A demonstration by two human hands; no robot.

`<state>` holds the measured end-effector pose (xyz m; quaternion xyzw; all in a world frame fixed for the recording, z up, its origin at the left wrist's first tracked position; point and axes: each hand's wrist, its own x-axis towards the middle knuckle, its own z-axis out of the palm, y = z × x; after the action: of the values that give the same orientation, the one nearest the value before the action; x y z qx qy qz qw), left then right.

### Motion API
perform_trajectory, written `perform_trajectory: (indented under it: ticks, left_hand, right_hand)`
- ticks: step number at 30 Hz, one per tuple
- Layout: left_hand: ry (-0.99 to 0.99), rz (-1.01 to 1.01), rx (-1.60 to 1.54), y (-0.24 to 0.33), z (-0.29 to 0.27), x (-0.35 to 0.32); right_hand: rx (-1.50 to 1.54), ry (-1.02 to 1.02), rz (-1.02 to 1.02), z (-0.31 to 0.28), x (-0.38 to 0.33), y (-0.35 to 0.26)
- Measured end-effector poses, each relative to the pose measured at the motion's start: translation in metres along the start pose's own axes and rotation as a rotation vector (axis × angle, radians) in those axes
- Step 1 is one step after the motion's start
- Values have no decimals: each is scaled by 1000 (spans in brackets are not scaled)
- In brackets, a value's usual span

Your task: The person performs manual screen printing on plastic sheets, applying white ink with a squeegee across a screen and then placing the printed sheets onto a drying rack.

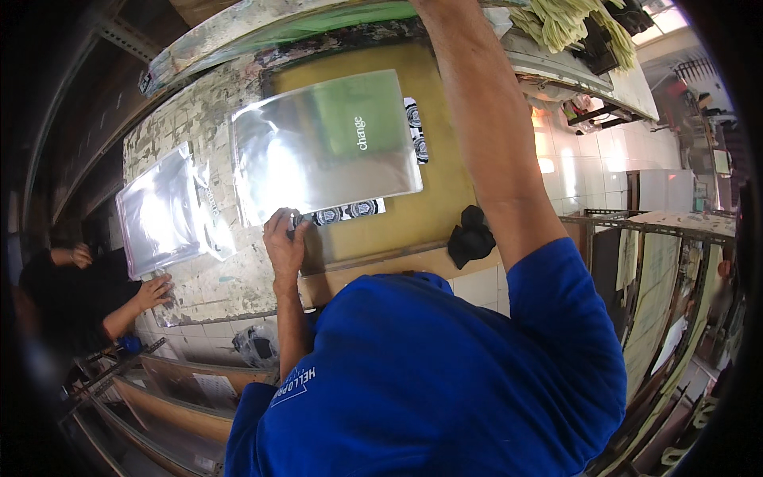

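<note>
Against left hand (283, 242), seemingly, clear plastic (327, 145)

- I see hard white glare burning out the lower left of the clear sheet (342, 171).
- The plastic stack (159, 211) at left throws back a similar hot patch.
- Brightness gathers at my upper right, glinting off the floor (600, 163).
- My left side is dim; the co-worker (71, 294) looks dark and soft.
- My fisheye bends the shelving (660, 294), fading to black at the rim.
</note>
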<state>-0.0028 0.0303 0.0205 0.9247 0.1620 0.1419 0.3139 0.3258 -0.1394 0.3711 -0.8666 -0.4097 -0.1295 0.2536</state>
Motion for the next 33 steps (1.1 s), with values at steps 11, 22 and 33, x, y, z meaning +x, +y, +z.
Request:
perform_trajectory:
  ticks: [11,22,33]
  left_hand:
    - [340,-382,544,-24,24,5]
    - [532,-314,175,-13,18,24]
    - [720,-445,-713,23,-65,89]
  right_hand:
    - [76,-144,92,-9,-2,-2]
    - [70,-144,144,-11,-3,-12]
    - [155,-155,145,-13,-4,-10]
